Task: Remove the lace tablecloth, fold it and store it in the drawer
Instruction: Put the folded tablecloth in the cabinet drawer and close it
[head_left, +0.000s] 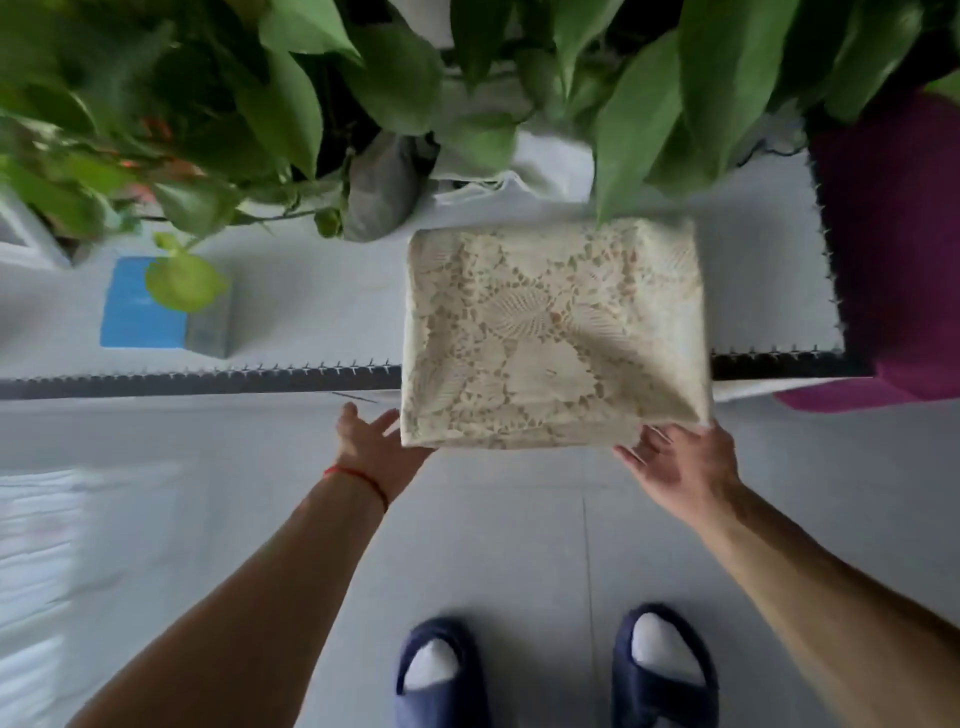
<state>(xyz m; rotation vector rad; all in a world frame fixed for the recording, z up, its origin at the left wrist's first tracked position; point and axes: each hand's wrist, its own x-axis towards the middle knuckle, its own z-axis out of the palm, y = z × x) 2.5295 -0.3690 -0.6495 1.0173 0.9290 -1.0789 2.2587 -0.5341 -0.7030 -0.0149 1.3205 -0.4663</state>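
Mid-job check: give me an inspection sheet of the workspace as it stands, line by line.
Surface: pale table with a dark stitched edge.
Job's things: folded lace tablecloth, its near edge overhanging the table; no drawer seen.
Clutter: blue box; grey object, unclear what.
Grippers: left hand open under the cloth's near left corner; right hand at its near right corner, grip unclear.
Cables: nothing seen.
Surroundings: leafy plant overhead; purple fabric at right; tiled floor; navy slippers.
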